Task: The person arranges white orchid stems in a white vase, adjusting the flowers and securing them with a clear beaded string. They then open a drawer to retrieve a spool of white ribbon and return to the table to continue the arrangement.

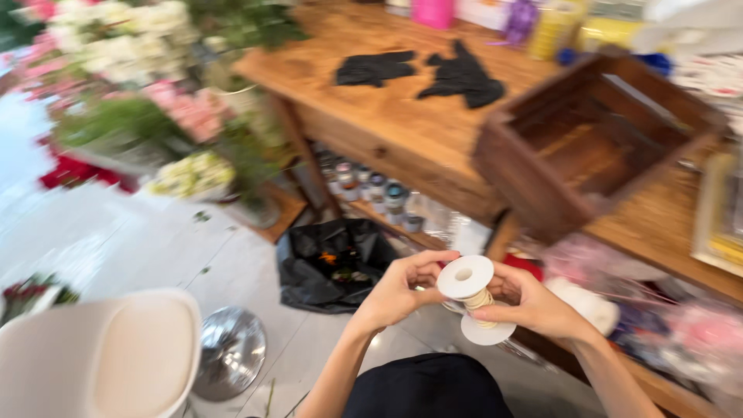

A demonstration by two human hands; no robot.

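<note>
A white spool (470,298) wound with pale cord sits between my two hands, low in the middle of the head view. My right hand (532,303) grips the spool around its core and lower flange. My left hand (398,288) touches the spool's left side, fingers pinched at the cord near the upper flange. Both hands hover in front of a wooden workbench (387,116), over the floor.
An empty dark wooden crate (588,139) stands on the bench's right part, with two black gloves (422,73) lying behind it. A black bag (333,263) sits on the floor under the bench. A white chair (108,356) stands lower left. Flowers (131,70) fill the upper left.
</note>
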